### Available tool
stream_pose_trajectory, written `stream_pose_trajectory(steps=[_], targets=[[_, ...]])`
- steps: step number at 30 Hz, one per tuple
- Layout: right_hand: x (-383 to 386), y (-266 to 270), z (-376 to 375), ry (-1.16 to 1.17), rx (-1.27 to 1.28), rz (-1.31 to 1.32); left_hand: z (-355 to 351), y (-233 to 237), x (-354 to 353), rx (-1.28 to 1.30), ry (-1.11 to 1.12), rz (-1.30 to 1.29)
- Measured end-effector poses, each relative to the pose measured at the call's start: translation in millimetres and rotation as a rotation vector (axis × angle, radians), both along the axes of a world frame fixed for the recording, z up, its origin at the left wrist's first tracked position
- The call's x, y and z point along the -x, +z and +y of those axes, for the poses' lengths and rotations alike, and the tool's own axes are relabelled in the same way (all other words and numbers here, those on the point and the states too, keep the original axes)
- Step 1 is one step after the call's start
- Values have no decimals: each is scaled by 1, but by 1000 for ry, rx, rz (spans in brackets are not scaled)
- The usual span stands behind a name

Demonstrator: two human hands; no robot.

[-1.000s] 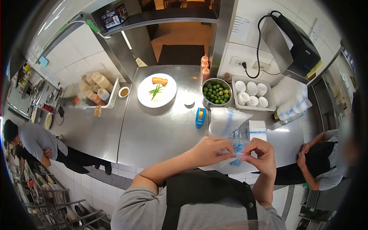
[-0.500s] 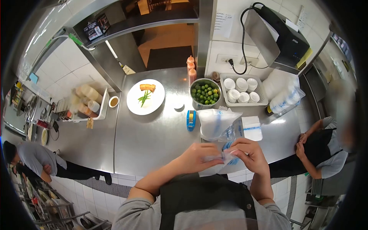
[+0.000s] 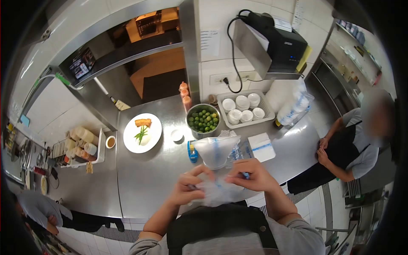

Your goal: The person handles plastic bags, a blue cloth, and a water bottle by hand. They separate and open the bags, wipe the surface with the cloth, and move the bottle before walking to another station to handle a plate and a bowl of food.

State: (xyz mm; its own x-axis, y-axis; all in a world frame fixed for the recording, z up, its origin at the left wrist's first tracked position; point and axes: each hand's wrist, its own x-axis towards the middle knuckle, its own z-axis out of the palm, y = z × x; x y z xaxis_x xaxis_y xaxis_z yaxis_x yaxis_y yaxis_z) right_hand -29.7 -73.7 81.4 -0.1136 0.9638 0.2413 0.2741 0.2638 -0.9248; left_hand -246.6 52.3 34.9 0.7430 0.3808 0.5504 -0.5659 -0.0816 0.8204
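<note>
A clear plastic bag (image 3: pixel 221 194) with some blue print hangs between my two hands, close in front of my apron. My left hand (image 3: pixel 189 187) pinches its left side, and my right hand (image 3: pixel 251 175) has fingers curled on the other side. Just beyond them, on the steel counter (image 3: pixel 157 182), stands a filled plastic bag (image 3: pixel 216 154) with a blue stripe. A blue tape dispenser (image 3: pixel 192 153) is left of it. To its right lies a white pack with a blue band (image 3: pixel 262 147). The held bag is partly blurred.
Further back are a bowl of small green citrus fruit (image 3: pixel 203 120), a basket (image 3: pixel 268 114) of white cups, and a plate of food (image 3: pixel 131 142). A small white cup (image 3: pixel 177 135) stands between. A person (image 3: pixel 352 144) stands at right, another (image 3: pixel 40 208) at left.
My hands have moved apart, and the plastic bag is now spread wider between them. The view has turned, so the counter's things appear further left and lower.
</note>
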Motion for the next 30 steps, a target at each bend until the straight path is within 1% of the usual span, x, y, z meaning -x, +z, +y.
stream_pose_trajectory(steps=[1,3,5,6,8,9,12,14,15,18,20,23,24,26,29,30], targets=[[2,-5,2,-24,35,-15,7,1,5,28,-31,-12],[-1,-10,1,-31,87,-33,19,-2,21,77,-179,123],[-8,-8,2,6,116,-44,14,10,21,10,-18,461],[-12,-8,2,-18,70,-6,13,16,20,-29,69,627],[-22,-12,7,-60,-30,64,16,13,16,-101,71,600],[-24,-16,9,-100,-25,32,18,10,15,-137,73,587],[-24,-22,12,-223,30,-60,19,-10,11,-107,329,436],[-16,-22,17,-297,114,-116,22,-16,1,-124,552,439],[-10,-24,22,-388,52,-113,22,-18,-5,-131,665,441],[7,-37,40,-625,-119,-116,26,-23,-28,-204,865,384],[9,-50,53,-741,-215,-144,27,-29,-42,-170,899,421],[9,-46,57,-750,-93,-122,30,-27,-47,-166,910,495],[8,-46,58,-759,-96,-136,30,-26,-47,-172,905,527],[7,-49,60,-779,-97,-163,35,-27,-47,-201,848,561],[-1,-68,71,-777,-121,-52,47,-31,-45,-181,743,624],[-4,-68,73,-747,-6,9,53,-33,-45,-164,706,646]])
